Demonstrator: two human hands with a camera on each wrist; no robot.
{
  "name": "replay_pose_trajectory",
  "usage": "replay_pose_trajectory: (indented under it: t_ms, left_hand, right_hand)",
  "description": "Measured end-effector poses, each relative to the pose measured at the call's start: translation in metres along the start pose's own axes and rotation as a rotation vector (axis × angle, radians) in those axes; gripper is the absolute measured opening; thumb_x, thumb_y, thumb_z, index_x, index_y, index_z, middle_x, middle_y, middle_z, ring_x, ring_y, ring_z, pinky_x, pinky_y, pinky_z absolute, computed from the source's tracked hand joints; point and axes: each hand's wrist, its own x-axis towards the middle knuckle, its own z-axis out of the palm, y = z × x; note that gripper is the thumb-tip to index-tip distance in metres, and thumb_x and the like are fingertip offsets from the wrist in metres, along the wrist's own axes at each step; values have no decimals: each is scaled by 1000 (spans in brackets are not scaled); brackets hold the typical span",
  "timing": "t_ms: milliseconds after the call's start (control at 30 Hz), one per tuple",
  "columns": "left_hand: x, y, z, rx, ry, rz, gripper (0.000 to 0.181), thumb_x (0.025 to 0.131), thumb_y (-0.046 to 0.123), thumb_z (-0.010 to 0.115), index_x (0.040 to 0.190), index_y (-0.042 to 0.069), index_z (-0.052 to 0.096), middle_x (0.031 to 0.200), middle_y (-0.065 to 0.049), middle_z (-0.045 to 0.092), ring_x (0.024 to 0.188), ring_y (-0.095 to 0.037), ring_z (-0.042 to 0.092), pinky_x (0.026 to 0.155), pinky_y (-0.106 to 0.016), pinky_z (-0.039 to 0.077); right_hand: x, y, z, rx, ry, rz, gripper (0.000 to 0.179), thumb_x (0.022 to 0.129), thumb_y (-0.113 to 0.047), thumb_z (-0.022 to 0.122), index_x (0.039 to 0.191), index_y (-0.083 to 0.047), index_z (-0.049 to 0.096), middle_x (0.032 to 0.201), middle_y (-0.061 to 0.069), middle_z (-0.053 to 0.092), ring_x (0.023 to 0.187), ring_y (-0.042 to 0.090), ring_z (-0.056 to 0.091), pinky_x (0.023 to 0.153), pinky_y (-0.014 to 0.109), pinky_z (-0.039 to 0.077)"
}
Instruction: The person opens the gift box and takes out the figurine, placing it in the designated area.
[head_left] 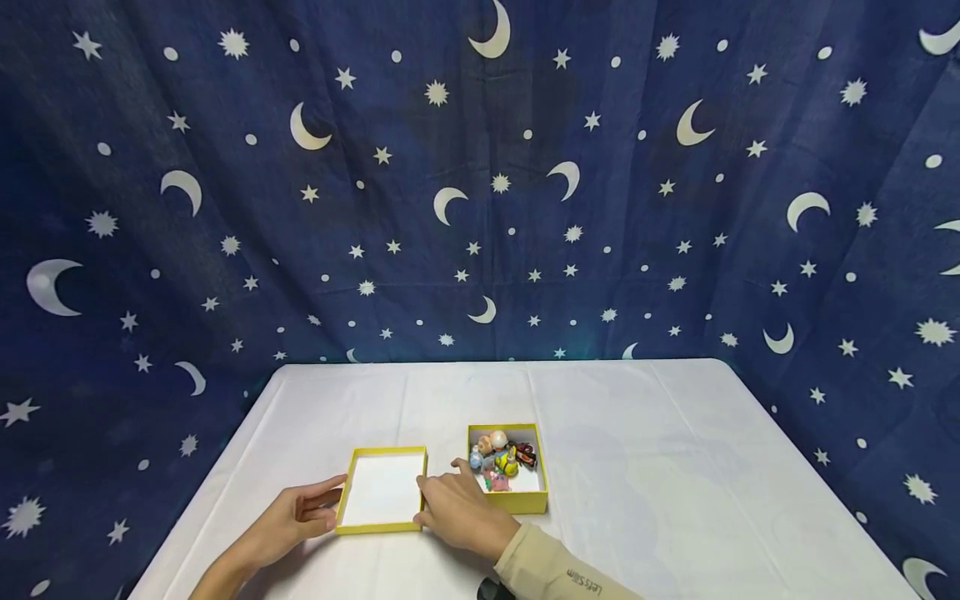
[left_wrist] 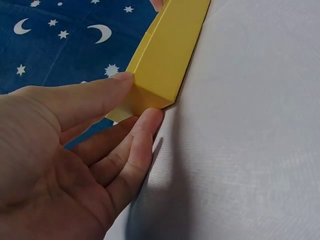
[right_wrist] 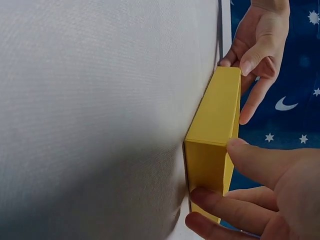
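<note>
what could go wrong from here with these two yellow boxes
The right hand is close beside the toy box, so it might knock it while moving. The toys lie loose in that open box, so a hard bump could spill some. The left hand and right hand hold the shallow box at opposite sides; uneven lifting might tilt it.

And right here on my beige right sleeve (head_left: 551,562), as I look down in the head view, I'm catching small dark lettering (head_left: 584,581) printed along the fabric past the cuff, and I read it as "Let'sSlim".
</note>
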Motion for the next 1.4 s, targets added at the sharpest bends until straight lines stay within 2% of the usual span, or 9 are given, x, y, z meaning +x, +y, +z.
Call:
replay_pose_trajectory:
  t_ms: [267, 500, 667, 733, 833, 1033, 1167, 1267, 1400]
  left_hand:
    - [1, -1, -2, -12, -12, -13, 74, 98, 10, 64, 150, -21, 21, 147, -50, 30, 110, 1, 66, 91, -12, 55]
    - [0, -1, 0, 18, 12, -40, 75, 97, 11, 66, 151, -19, 23, 146, -49, 35, 105, -2, 67, 87, -12, 56]
    - [0, 4, 1, 56, 33, -61, 74, 99, 14, 65, 152, -17, 24, 146, -48, 36, 106, 3, 65, 86, -14, 57]
    - [1, 7, 0, 76, 55, -76, 71, 101, 17, 62, 152, -16, 25, 146, -46, 38, 105, 4, 66, 85, -17, 58]
    - [0, 12, -1, 105, 104, -82, 66, 104, 18, 56, 153, -15, 26, 146, -44, 41, 103, 2, 67, 82, -22, 59]
    - [0, 29, -1, 164, 233, -65, 58, 105, 20, 54, 153, -8, 35, 144, -34, 51, 109, -2, 66, 84, -24, 60]
    - [3, 41, 3, 195, 293, -21, 54, 104, 18, 56, 150, -6, 42, 141, -31, 56, 107, -3, 66, 87, -24, 60]
    - [4, 49, 6, 215, 312, 19, 50, 105, 16, 55, 148, -5, 44, 140, -31, 57, 105, -5, 67, 87, -24, 59]
    - [7, 56, 11, 210, 323, 53, 47, 105, 17, 55, 147, -2, 48, 140, -30, 57, 107, -4, 67, 87, -17, 56]
  right_hand:
    - [1, 1, 0, 12, 14, -6, 32, 83, -41, 81, 101, -16, 71, 79, -5, 74, 74, 7, 68, 104, 40, 45]
    - [0, 3, 0, 3, 31, -14, 29, 82, -43, 82, 96, -19, 71, 80, -7, 74, 72, 6, 67, 97, 35, 46]
    - [0, 5, -3, 22, 48, -31, 41, 81, -42, 82, 112, -18, 72, 93, -8, 78, 82, 5, 71, 95, 33, 48]
    - [0, 8, -5, 73, 46, -35, 49, 83, -40, 81, 123, -15, 71, 102, -7, 79, 91, 6, 73, 96, 33, 49]
    - [0, 13, -9, 175, 48, -43, 50, 86, -35, 80, 129, -14, 69, 107, -8, 78, 100, 7, 72, 95, 31, 52]
    - [-2, 22, -19, 366, 35, -58, 45, 91, -32, 75, 131, -14, 68, 112, -5, 77, 106, 9, 70, 91, 23, 57]
    - [-4, 29, -27, 445, 24, -40, 43, 93, -32, 73, 132, -14, 67, 116, -3, 75, 108, 12, 69, 87, 22, 57]
    - [-6, 34, -31, 483, 25, -36, 43, 95, -32, 72, 133, -13, 66, 120, 0, 74, 109, 14, 68, 88, 23, 56]
    - [-9, 43, -34, 530, 37, -29, 43, 95, -31, 71, 134, -13, 66, 122, 2, 73, 109, 16, 66, 87, 23, 54]
